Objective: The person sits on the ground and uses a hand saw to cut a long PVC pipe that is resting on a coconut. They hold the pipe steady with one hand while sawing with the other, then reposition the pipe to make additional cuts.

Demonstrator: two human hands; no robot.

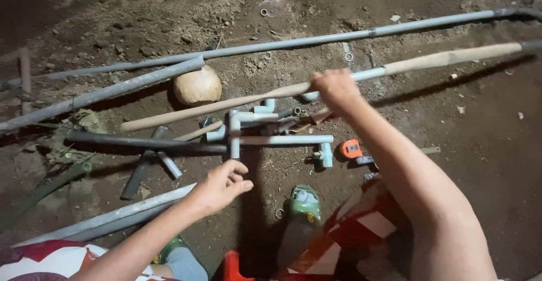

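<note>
Pipe assembly of grey plastic tubes and elbow fittings lies on the dirt floor, just ahead of the left hand and just below the right hand.

Head view, risks: the long pole spans well past the right hand on both sides, so it is judged likely to swing and strike the assembly or the round stone to the left of that hand if the grip slips. Loose pipes lie crossed to the left of both hands; any one could roll or snag when a neighbour is shifted. The orange tape measure, just below the right forearm, could be knocked aside. A foot in a green sandal rests close under the assembly, within reach of a dropped part.

Head view, hands: the right hand is closed around the pole, fingers wrapped over it. The left hand is half open, fingers loosely curled, holding nothing and hovering just short of the upright fitting of the assembly, not touching it.
</note>
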